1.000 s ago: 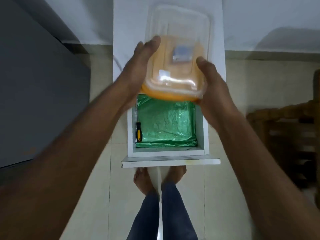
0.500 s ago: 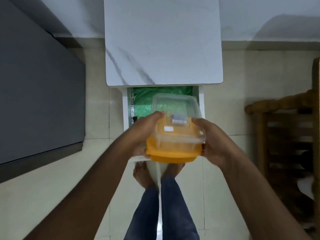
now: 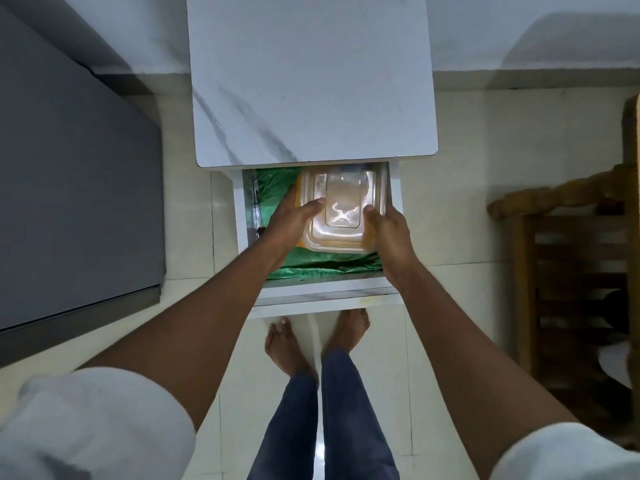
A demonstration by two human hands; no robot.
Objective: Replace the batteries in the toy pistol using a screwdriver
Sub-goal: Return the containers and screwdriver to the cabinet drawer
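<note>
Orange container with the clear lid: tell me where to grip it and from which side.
Grip the container by its two short sides, coming from above, as the left hand and right hand do now. It sits flat in the open drawer, whose walls block low approaches.

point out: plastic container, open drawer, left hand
plastic container point(image 3: 341, 211): head view, middle of its clear lid.
open drawer point(image 3: 325, 289): head view, white front wall.
left hand point(image 3: 294, 220): head view, back of hand gripping the container.
</note>
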